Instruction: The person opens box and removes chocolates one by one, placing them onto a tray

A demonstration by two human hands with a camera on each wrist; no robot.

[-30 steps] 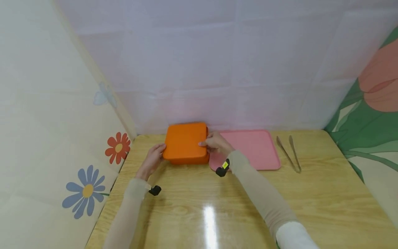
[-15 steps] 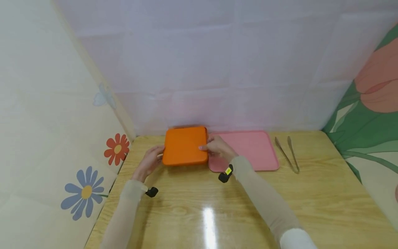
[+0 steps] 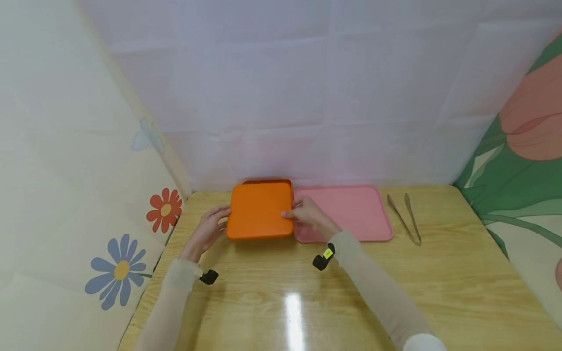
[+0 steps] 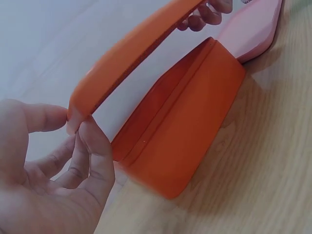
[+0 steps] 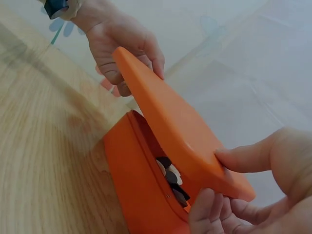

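An orange lid (image 3: pixel 261 211) is raised and tilted above its orange box (image 4: pixel 180 136), a gap showing between them in both wrist views. At the lid's left edge, my left hand (image 4: pixel 58 165) pinches the rim between thumb and fingers. My right hand (image 3: pixel 312 215) grips the opposite edge, thumb on top and fingers beneath. Through the gap, the right wrist view reveals several dark and whitish rounded pieces (image 5: pixel 171 176) inside the box; their kind is unclear. From the head view the lid covers most of the box, leaving only its back rim.
Right of the box lies a flat pink tray (image 3: pixel 355 213), partly behind my right hand. Metal tongs (image 3: pixel 416 241) lie spread farther right on the wooden table (image 3: pixel 250 292). A pale cloth wall (image 3: pixel 281 97) stands directly behind the box, and a flowered wall borders the left.
Both hands have drawn the lid toward me and up off the box, uncovering the box's back rim. Tray and tongs have stayed put.
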